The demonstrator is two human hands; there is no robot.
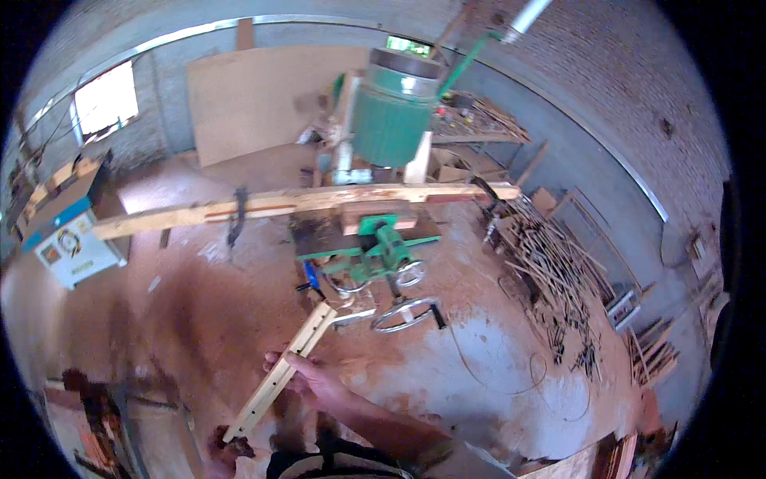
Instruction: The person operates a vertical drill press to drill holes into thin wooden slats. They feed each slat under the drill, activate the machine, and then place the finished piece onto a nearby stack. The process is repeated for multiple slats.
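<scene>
A pale wooden strip point(275, 382) with a row of dark holes along its face is held at a slant in front of me. My right hand point(315, 383) is closed around its middle, thumb on top. At the strip's lower end, my left hand point(226, 457) looks curled against the wood, in shadow and partly blurred. Beyond the strip's upper end stands a green machine with a large cylindrical motor point(389, 120), a green screw clamp point(391, 247) and a metal handwheel point(405, 316). A long wooden beam point(275, 204) lies across it.
A white and blue machine cabinet point(76, 251) stands at the left. On the right lies a heap of thin sticks point(550, 267). A thin cable point(471, 371) curves over the dusty floor. A large board point(271, 100) leans on the back wall, beside a cluttered bench point(479, 132).
</scene>
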